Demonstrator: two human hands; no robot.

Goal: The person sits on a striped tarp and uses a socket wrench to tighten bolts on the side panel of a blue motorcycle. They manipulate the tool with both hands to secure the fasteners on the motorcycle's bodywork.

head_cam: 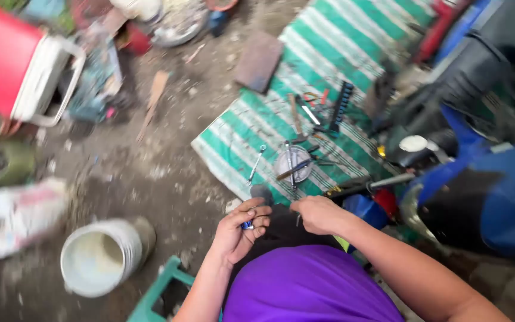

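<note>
A green-and-white striped woven mat lies at one o'clock, a white round plastic bucket at eight, a red-and-white boxy cooler at ten.

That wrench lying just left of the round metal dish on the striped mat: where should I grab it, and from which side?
Take the wrench at mid-shaft, coming from above on its left side. It lies flat and slanted on the green-striped mat with bare mat to its left, while the round metal dish and the tools laid across it crowd its right. The shaft is thin, so a fingertip pinch across it probably suits best.
</note>
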